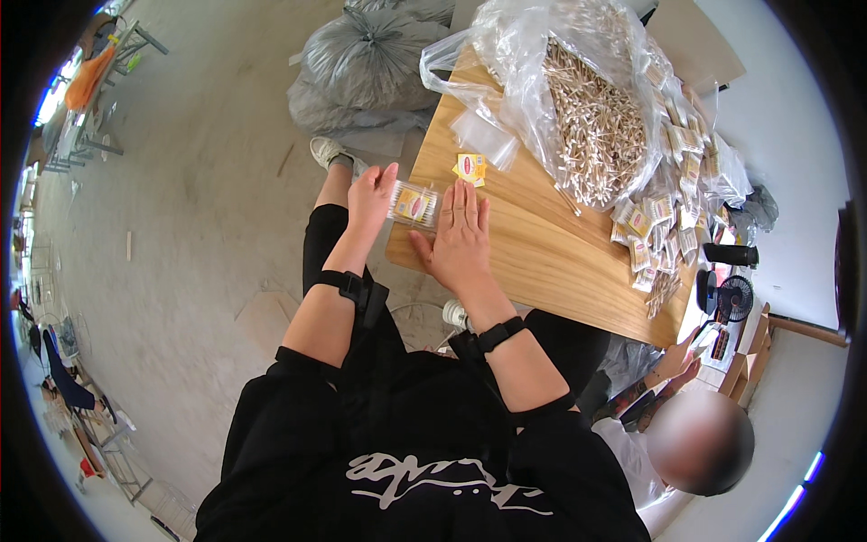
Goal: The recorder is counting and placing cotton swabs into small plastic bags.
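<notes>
My left hand [368, 203], at the table's left edge, grips one end of a small clear packet of cotton swabs [415, 205] with a yellow label card inside. My right hand [461, 237] lies flat with its fingers stretched out, its edge beside the packet's other end; whether it touches the packet I cannot tell. Just beyond my right fingertips rest a few yellow label cards [470, 167]. Farther off lies a stack of flat clear bags [485, 138]. A large open plastic bag holds a heap of loose cotton swabs [596, 126] at the far middle.
Many filled swab packets [646, 230] pile up on the right of the wooden table [551, 262], near some loose swabs [665, 294]. A black fan [734, 298] and a seated co-worker [668, 443] are at the right. Stuffed grey bags [366, 72] stand on the floor.
</notes>
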`<state>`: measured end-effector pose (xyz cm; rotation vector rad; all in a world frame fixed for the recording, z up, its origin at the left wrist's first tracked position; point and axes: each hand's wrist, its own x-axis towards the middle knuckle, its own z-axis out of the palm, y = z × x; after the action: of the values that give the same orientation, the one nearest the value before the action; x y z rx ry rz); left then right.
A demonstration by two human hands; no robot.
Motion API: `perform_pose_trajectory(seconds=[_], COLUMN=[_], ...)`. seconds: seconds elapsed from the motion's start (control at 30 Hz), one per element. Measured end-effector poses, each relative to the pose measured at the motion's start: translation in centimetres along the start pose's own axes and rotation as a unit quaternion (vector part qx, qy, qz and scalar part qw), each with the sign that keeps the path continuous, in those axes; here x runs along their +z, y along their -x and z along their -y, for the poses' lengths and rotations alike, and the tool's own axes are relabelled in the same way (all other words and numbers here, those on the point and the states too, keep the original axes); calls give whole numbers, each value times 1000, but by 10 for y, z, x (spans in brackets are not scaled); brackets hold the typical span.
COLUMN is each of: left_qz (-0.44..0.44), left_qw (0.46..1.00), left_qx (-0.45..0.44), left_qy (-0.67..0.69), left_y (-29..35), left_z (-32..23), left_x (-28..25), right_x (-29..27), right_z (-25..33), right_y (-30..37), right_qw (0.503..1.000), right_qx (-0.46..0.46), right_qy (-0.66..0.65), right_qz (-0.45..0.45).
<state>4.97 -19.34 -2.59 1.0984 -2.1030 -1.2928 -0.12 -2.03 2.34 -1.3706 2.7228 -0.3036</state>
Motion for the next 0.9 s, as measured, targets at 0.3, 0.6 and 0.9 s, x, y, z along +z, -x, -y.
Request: perform_pose_trajectory(seconds=[0.3, 0.6, 0.9], left_qz=[2, -106, 117], left_qw=[994, 937, 915], left_qx=[55, 298, 365], left_qy=[-97, -150, -127], left_y=[-2, 35, 101], left_z=[-4, -61, -104], left_x=[-7, 20, 108], right_x=[3, -31, -24], right_z=[-8, -175, -172], right_y=[2, 23, 52], right_qw=[998, 964, 980], right_qx=[25, 207, 107], right_qy=[-52, 20, -27], right_qz=[-35, -168, -166])
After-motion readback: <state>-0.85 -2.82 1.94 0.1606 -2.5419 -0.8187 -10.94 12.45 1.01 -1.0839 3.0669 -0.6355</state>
